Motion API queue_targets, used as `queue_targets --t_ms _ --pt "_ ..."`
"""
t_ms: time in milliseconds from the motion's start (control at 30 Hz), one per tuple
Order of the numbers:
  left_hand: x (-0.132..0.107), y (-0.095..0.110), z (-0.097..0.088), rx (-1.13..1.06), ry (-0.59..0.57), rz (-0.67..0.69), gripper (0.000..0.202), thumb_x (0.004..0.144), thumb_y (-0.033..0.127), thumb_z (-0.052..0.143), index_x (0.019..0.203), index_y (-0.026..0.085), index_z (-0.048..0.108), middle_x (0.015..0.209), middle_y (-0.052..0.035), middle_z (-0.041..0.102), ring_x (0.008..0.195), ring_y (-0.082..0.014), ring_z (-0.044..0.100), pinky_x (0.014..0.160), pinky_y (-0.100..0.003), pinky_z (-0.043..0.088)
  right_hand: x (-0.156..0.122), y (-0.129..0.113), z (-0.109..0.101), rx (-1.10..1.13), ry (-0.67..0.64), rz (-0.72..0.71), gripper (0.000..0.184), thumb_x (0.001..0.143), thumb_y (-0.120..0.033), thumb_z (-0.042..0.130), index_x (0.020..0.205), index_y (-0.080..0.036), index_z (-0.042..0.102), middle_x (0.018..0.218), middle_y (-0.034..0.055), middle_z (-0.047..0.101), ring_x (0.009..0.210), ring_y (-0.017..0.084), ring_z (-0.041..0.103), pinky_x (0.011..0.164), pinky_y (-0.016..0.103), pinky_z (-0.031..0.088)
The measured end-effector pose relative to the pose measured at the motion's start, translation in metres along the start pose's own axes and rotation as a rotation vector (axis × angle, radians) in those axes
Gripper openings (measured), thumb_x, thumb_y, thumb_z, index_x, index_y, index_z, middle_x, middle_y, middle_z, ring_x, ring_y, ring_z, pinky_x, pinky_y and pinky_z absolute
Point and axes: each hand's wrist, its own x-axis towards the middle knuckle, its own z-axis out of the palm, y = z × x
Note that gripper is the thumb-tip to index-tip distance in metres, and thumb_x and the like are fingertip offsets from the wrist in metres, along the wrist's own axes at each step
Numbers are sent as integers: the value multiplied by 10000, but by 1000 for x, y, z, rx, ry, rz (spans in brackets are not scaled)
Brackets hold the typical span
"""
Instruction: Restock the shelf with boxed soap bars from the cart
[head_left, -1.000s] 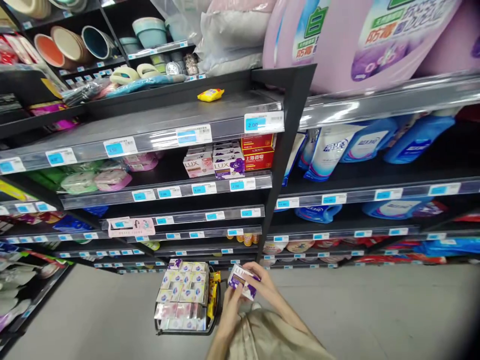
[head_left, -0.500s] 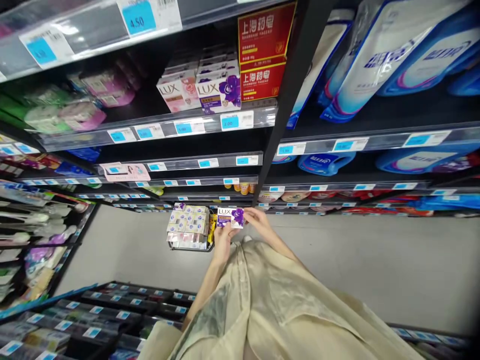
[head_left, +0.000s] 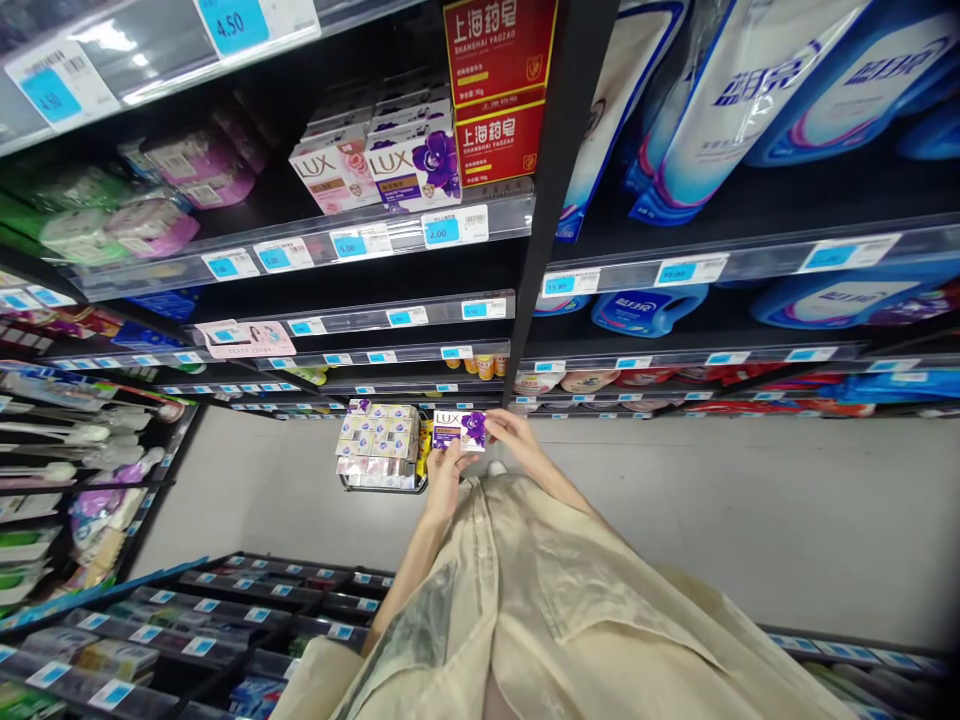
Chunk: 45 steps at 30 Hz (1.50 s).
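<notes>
A white and purple LUX soap box [head_left: 459, 430] is held between my two hands in front of my body, its printed front facing up. My left hand [head_left: 445, 472] grips its lower edge from below, thumb on the front. At the right end, the fingers of my right hand [head_left: 513, 432] close on the box's edge. Just left of the box, a basket [head_left: 386, 489] on the floor carries stacked soap boxes [head_left: 379, 435] and a yellow package [head_left: 425, 447]. Matching purple LUX boxes [head_left: 416, 165] stand in a row on the shelf above.
Pink LUX boxes [head_left: 330, 170] and red soap boxes [head_left: 499, 135] flank the purple ones. A black upright [head_left: 551, 180] divides them from blue detergent pouches [head_left: 720, 120]. Price tags line the shelf edge [head_left: 510, 215]. Lower racks [head_left: 225, 620] stand behind at the left, with grey floor [head_left: 637, 480] between.
The view has shifted slightly, so the upper shelf boxes appear a little further left. Both hands keep hold of the soap box, almost unmoved.
</notes>
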Motion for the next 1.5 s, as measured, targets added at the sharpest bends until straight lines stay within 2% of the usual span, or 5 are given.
queue_targets --t_ms 233,400,533,833,1500 --pt "-9 15 0 -121 -60 -115 421 870 608 767 1064 238 711 1215 -95 756 1102 -276 695 830 -364 550 -9 -3 -3 -24 -116 -12 430 832 -611 837 1053 -242 822 944 54 842 786 200 746 673 300 573" --pt "-17 22 -2 -294 -85 -295 311 990 491 647 942 188 695 833 -58 675 656 -164 563 673 -310 459 -12 0 -3 -20 -284 -36 547 814 -521 888 1289 -283 759 1345 99 787 1072 250 771 842 344 614" --pt "-24 20 2 -356 -259 -485 363 1047 437 538 831 172 659 588 11 449 494 -124 350 572 -276 342 -13 1 4 -24 -319 -62 597 770 -468 932 1305 -284 740 1293 81 793 1132 253 750 947 371 605" --pt "-32 14 3 -229 -446 -673 618 1031 670 494 896 121 745 440 59 272 439 -135 302 613 -297 390 -20 -5 13 -35 -225 45 467 753 -529 920 1052 -254 689 805 -43 692 484 95 525 396 217 399" --pt "-24 18 14 -301 -396 -755 595 1081 560 404 856 107 717 502 37 312 473 -163 343 567 -276 383 -16 -8 9 -57 -213 68 451 764 -543 910 1021 -270 659 783 -46 663 457 102 511 378 246 388"
